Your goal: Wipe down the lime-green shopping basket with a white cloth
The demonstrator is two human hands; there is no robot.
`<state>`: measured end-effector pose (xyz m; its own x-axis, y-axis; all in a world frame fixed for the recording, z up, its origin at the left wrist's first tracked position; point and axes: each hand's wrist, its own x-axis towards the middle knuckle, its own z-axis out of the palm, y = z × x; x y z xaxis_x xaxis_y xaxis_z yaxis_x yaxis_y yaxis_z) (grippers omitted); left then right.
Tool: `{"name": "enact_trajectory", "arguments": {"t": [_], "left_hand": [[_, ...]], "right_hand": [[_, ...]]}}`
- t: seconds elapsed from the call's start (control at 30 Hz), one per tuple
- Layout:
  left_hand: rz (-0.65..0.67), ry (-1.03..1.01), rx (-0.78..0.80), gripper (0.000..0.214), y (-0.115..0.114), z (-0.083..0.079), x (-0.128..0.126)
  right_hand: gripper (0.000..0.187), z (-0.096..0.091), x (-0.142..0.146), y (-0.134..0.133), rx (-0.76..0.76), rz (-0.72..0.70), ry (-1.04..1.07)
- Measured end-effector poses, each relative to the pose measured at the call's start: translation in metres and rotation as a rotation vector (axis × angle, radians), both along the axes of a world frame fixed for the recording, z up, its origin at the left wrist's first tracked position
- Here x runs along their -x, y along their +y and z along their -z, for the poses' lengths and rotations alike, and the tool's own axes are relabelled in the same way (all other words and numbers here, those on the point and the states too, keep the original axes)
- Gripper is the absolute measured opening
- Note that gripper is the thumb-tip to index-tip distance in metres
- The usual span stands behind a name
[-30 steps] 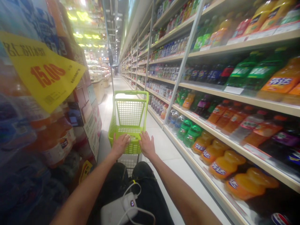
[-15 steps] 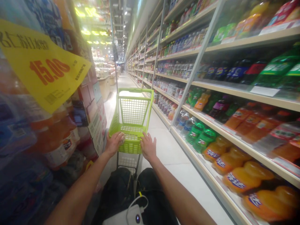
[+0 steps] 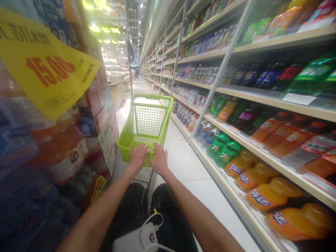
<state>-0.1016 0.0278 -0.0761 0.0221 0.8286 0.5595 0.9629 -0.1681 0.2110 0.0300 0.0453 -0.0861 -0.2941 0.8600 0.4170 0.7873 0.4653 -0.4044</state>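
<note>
A lime-green shopping cart (image 3: pixel 152 120) with a mesh plastic basket stands on the floor in front of my knees, turned slightly askew. My left hand (image 3: pixel 138 156) is on the middle of its near rim, fingers bent over the edge. Close beside it, my right hand (image 3: pixel 159 159) grips the near right corner, with its fingers hooked over the rim and somewhat apart. The basket floor that shows is bare mesh; my hands cover part of the rim. On my lap lies a white power bank (image 3: pixel 136 239) with a white cable (image 3: pixel 156 217) attached.
Long shelves (image 3: pixel 262 99) of drinks line the right, with orange soda bottles (image 3: pixel 273 192) lowest. Stacked bottles and cartons (image 3: pixel 105 140) stand close on the left beneath a yellow price sign (image 3: pixel 52 66). The pale floor aisle (image 3: pixel 181 161) runs ahead past a thin pole (image 3: pixel 129 70).
My left hand has slid right along the rim, closer to my right hand, which has shifted slightly left. The cart's near end has swung left, so the basket now sits at an angle.
</note>
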Motion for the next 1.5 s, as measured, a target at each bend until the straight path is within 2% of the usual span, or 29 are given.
{"name": "enact_trajectory", "arguments": {"t": [0.07,0.13,0.2,0.27,0.33,0.4,0.5,0.6,0.67,0.73,0.83,0.9,1.0,1.13,1.23,1.4,1.5], "left_hand": [[0.050,0.025,-0.005,0.029,-0.002,-0.001,-0.009],[0.060,0.032,-0.004,0.029,-0.005,-0.002,-0.004],[0.014,0.014,-0.001,0.029,-0.006,-0.003,0.010],[-0.088,-0.030,-0.014,0.030,-0.007,-0.005,0.024],[-0.165,-0.061,-0.028,0.030,-0.006,-0.005,0.028],[-0.135,-0.041,-0.031,0.029,-0.005,-0.004,0.017],[0.038,0.035,-0.036,0.028,-0.003,-0.001,-0.011],[0.082,0.042,-0.048,0.028,-0.003,0.000,-0.026],[0.089,0.044,-0.046,0.028,-0.005,0.000,-0.017],[0.089,0.048,-0.038,0.028,-0.008,-0.001,0.004],[-0.010,0.008,-0.043,0.028,-0.014,-0.001,0.039],[-0.085,-0.022,-0.063,0.028,-0.016,0.000,0.054],[-0.111,-0.017,-0.082,0.029,-0.016,0.004,0.052],[-0.018,0.051,-0.084,0.028,-0.014,0.007,0.038],[-0.005,0.066,-0.080,0.028,-0.014,0.004,0.050],[-0.199,0.000,-0.078,0.029,-0.012,-0.003,0.091],[-0.252,-0.029,-0.072,0.028,-0.010,-0.004,0.088]], "right_hand": [[0.074,0.002,-0.005,0.000,-0.017,0.001,0.040],[0.076,0.004,-0.011,0.000,-0.043,0.016,0.074],[0.076,0.007,-0.018,-0.001,-0.061,0.022,0.075],[0.074,0.009,-0.022,-0.003,-0.068,0.012,0.044],[0.072,0.010,-0.022,-0.004,-0.063,-0.004,0.021],[0.070,0.010,-0.020,-0.004,-0.051,-0.017,0.026],[0.068,0.008,-0.014,-0.005,-0.033,-0.039,0.045],[0.066,0.005,-0.009,-0.006,-0.025,-0.054,0.036],[0.066,0.003,-0.007,-0.008,-0.026,-0.063,0.027],[0.067,0.002,-0.004,-0.009,-0.035,-0.075,0.018],[0.068,0.000,0.002,-0.012,-0.063,-0.110,-0.002],[0.066,-0.002,0.009,-0.016,-0.080,-0.144,-0.026],[0.063,-0.006,0.020,-0.022,-0.082,-0.183,-0.072],[0.060,-0.014,0.024,-0.027,-0.052,-0.187,-0.130],[0.059,-0.016,0.019,-0.027,-0.044,-0.176,-0.149],[0.060,-0.013,0.010,-0.022,-0.040,-0.140,-0.160],[0.062,-0.010,0.009,-0.021,-0.053,-0.119,-0.159]]}}
